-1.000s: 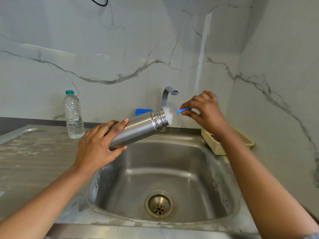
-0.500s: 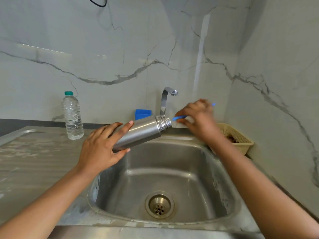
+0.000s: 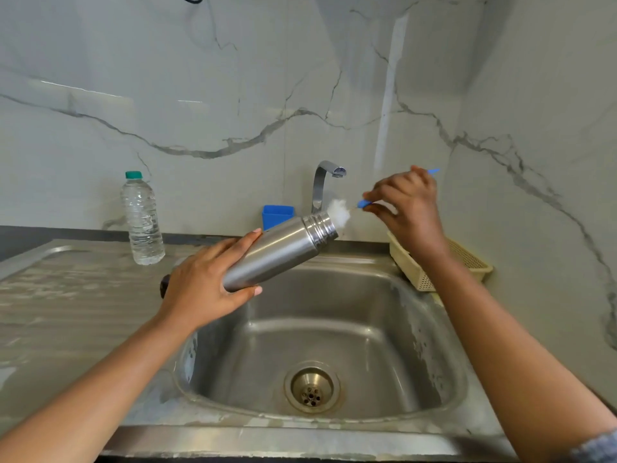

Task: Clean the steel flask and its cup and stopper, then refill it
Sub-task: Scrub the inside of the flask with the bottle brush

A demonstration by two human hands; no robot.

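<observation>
Steel flask (image 3: 283, 250) is held tilted over the back of the sink (image 3: 394, 345), mouth raised, with the left hand (image 3: 207, 282) wrapped round its base. Above the sink's back edge, the right hand (image 3: 405, 208) pinches a blue-handled brush (image 3: 340, 212), its white head at the flask's mouth.

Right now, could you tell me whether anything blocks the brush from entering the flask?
Nothing visible does. The brush is at the open mouth of the flask, which the left hand holds tilted over the sink.

surface: steel counter (image 3: 66, 312) | water bottle (image 3: 142, 218) upright, rear left | blue tub (image 3: 277, 215) rear | cream basket (image 3: 414, 272) right
</observation>
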